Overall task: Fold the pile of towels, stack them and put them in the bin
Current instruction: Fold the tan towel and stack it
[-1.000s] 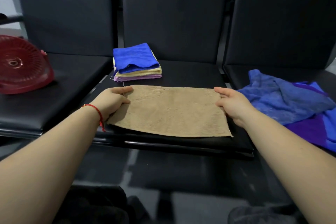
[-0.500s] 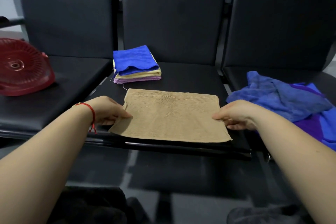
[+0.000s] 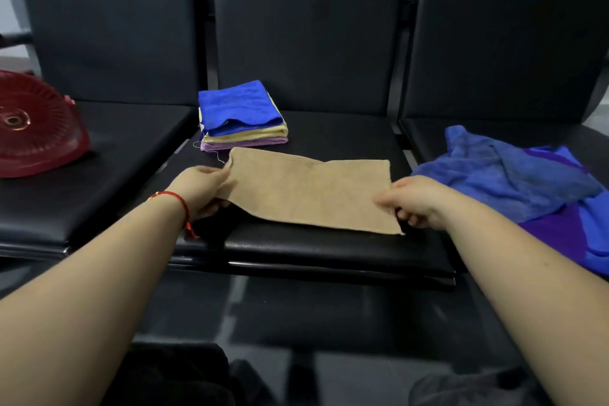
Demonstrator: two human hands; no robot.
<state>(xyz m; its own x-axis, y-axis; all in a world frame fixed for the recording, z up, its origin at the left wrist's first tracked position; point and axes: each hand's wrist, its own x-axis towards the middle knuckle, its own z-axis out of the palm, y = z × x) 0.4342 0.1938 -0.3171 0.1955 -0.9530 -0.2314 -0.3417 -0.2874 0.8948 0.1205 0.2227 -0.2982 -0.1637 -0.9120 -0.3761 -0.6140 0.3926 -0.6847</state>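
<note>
Hands grasp the tan towel (image 3: 309, 191) at its side edges, left hand (image 3: 197, 189) and right hand (image 3: 417, 201) pinching it between them, likely for folding. Folded stack (image 3: 242, 117) waits beyond the left hand; unfolded pile (image 3: 514, 178) lies beside the right.

The towel (image 3: 313, 194) on the middle of the bench (image 3: 329, 247) is plain tan, and the bench itself is all black. The folded stack (image 3: 242, 117) toward the back edge goes bright blue on top, then pale yellow, then lilac, while the loose pile (image 3: 514, 181) at the right end mixes dusty blue, royal blue and purple. The round ribbed basket (image 3: 36, 128) at the left end is dark red, and there's a red string bracelet (image 3: 179, 204) on the left wrist.
</note>
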